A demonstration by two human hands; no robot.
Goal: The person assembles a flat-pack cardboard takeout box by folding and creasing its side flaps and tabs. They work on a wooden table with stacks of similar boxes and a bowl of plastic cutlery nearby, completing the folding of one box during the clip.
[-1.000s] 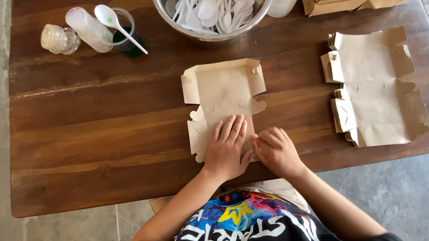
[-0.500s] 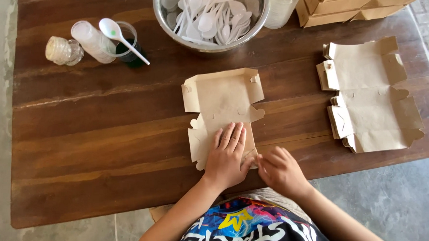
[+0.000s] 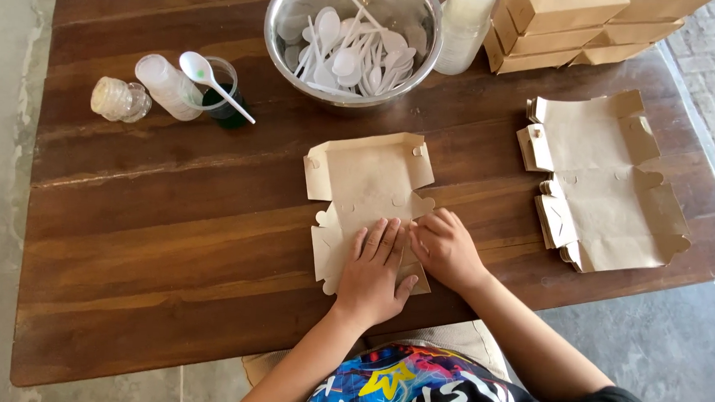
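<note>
Dark wooden desk [image 3: 147, 240]. Flat kraft box blank [image 3: 366, 185] at near edge, unfolded. Left hand [image 3: 373, 272] flat, grip spread, pressing it; right hand [image 3: 445, 249] curled, creasing flap. Folded boxes [image 3: 566, 29] stacked far right; flat blanks [image 3: 607, 184] waiting.

Tan kraft box blank [image 3: 370, 185], dk brown wood table [image 3: 155, 240], white spoons [image 3: 344, 52], multicolour print shirt [image 3: 414, 384]

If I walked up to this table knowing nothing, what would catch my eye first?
Probably the two hands at the near edge: the left hand lies flat on an unfolded brown cardboard box blank, and the right hand presses its right side. Behind it, a shiny metal bowl full of white plastic spoons stands out. A stack of flat box blanks lies at the right.
</note>
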